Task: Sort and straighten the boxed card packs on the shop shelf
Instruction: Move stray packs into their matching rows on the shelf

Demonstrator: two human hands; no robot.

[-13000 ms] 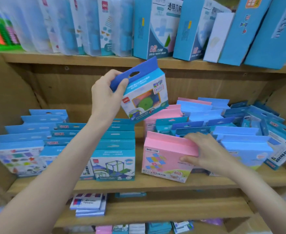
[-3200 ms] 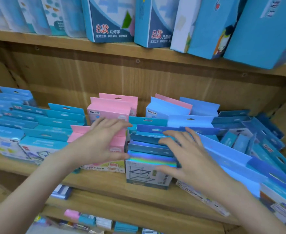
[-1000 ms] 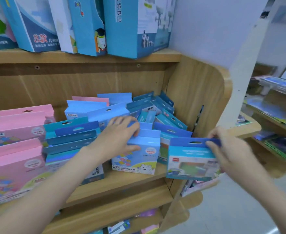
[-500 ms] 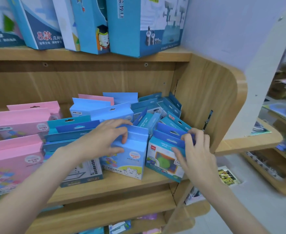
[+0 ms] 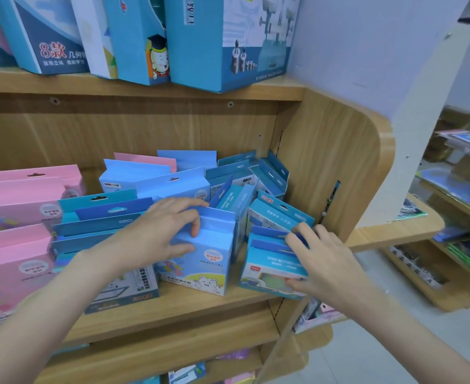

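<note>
Rows of boxed card packs stand on the wooden shelf (image 5: 178, 303). My left hand (image 5: 156, 234) grips the top of a light blue pack with a bear picture (image 5: 208, 267) at the front of its row. My right hand (image 5: 319, 259) holds a teal pack with a dark blue hang tab (image 5: 269, 261) at the shelf's right end, fingers over the tab and thumb under the front. Behind them, several teal packs (image 5: 256, 184) lean untidily against the side panel. Pink packs (image 5: 15, 245) stand at the left.
The rounded wooden side panel (image 5: 339, 167) closes the shelf on the right. Tall blue boxes (image 5: 222, 40) stand on the shelf above. Lower shelves hold more packs (image 5: 186, 372). Another rack with goods (image 5: 461, 217) stands to the right across the aisle.
My right hand has set the teal pack down upright at the front right of the shelf and shifted its hold to the top tab. My left hand stays on the bear pack.
</note>
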